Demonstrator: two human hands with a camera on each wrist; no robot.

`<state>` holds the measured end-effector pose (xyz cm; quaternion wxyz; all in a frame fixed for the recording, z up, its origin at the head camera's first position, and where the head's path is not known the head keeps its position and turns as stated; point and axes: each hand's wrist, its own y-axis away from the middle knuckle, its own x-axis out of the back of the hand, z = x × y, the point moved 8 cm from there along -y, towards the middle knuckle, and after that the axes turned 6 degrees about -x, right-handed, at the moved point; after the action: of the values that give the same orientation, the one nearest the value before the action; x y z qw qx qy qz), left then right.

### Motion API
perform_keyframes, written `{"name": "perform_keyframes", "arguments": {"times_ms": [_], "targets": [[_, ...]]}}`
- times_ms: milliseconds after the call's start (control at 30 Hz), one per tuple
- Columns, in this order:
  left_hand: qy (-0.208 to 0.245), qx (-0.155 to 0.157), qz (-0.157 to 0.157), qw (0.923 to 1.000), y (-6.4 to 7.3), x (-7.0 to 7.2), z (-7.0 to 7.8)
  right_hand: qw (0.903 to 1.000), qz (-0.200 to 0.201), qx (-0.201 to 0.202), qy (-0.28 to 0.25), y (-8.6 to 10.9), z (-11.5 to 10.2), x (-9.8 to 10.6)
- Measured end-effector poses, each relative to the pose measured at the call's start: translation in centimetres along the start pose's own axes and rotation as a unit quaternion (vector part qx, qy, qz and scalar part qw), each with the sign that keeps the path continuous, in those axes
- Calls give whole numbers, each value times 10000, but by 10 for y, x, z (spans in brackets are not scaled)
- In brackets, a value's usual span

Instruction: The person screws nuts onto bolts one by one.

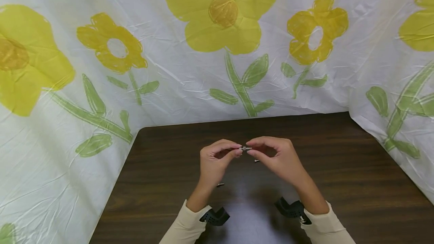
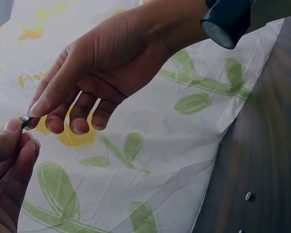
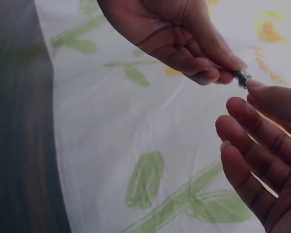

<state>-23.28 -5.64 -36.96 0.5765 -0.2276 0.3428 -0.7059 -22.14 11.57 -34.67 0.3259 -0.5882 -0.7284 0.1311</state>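
Note:
Both hands meet over the dark table, in the middle of the head view. Between their fingertips is a small silvery bolt (image 1: 245,148) with a wider, nut-like collar around it. My left hand (image 1: 214,161) pinches its left end with thumb and fingers. Thumb and forefinger of my right hand (image 1: 281,161) pinch the thin right end. In the left wrist view the bolt (image 2: 25,123) is mostly covered by fingertips. The right wrist view shows the dark metal bolt (image 3: 242,78) between the two thumbs, with the right hand's other fingers spread loosely.
One small metal screw (image 1: 256,160) lies on the brown wooden table (image 1: 162,161) just below the right fingertips. Another screw (image 1: 220,185) lies near the left wrist. A white curtain (image 1: 183,97) with yellow flowers hangs along the table's back and sides.

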Motion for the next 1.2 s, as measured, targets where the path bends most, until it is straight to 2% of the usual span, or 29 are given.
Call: {"name": "perform_keyframes", "arguments": {"times_ms": [167, 467, 700, 967, 1200], "targets": [[0, -44, -43, 10000, 1, -1, 0, 9998, -19, 181, 41, 0, -4, -4], [-83, -87, -12, 9999, 1, -1, 0, 9998, -80, 61, 186, 1, -3, -10], [-115, -99, 19, 9999, 2, -1, 1, 9990, -103, 160, 409, 2, -5, -16], [-82, -160, -84, 9998, 2, -5, 0, 9993, -46, -71, 363, 2, -2, -17], [-84, -205, -127, 9997, 2, -6, 1, 9983, 97, -486, 310, 2, 2, -18]]}}
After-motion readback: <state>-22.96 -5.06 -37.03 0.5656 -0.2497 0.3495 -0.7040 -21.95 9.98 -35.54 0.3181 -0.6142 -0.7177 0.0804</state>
